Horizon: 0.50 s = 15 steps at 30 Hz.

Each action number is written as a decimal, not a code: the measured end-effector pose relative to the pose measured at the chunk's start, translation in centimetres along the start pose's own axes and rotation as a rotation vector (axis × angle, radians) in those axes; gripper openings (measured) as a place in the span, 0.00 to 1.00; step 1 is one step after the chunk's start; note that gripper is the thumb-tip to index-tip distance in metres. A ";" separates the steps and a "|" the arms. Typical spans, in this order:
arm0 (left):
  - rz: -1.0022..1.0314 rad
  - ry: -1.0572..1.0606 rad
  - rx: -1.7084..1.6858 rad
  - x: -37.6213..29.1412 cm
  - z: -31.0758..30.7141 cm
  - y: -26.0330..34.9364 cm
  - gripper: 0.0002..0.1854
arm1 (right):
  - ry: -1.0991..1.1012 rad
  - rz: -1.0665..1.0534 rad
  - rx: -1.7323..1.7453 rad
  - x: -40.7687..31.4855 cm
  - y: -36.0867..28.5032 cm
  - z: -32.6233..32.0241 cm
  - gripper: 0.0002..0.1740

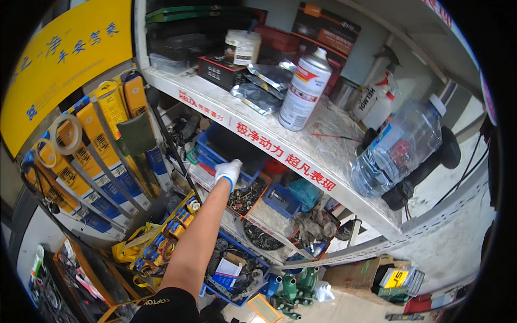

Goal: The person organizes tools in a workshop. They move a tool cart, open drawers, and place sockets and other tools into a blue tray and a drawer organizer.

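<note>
My left hand [228,172], in a white glove with a blue cuff, reaches into the space under the upper shelf. It is at the front rim of a blue plastic bin [214,135] with a dark inside. The fingers are hidden, so I cannot tell whether they grip the rim. Just below and right of the hand is a tray of loose screws and small metal parts [246,198]. A small blue bin [281,200] sits further right, beside a teal plastic bag [303,194]. My right hand is out of view.
Overhanging these bins is the white upper shelf [194,97], with a spray can [305,91] and a large water bottle [398,145]. Packaged wiper blades [89,157] hang at left. Below stand a blue crate of parts [238,274], green bottles [288,288] and a cardboard box [351,274].
</note>
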<state>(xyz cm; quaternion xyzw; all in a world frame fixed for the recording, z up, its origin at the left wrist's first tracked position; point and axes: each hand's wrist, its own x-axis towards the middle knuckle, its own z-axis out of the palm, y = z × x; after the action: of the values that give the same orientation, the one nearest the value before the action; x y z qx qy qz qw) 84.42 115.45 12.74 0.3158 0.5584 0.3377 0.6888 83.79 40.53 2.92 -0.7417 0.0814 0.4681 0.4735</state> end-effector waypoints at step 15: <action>0.216 -0.270 -0.378 -12.3 -3.6 -7.9 0.34 | 0.044 -0.179 0.132 1.5 0.1 -4.5 0.17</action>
<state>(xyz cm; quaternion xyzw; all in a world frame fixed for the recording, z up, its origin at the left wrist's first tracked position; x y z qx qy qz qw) 79.98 101.03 12.55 0.2816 0.3511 0.4626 0.7638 87.35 37.49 2.18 -0.7231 0.0560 0.4015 0.5593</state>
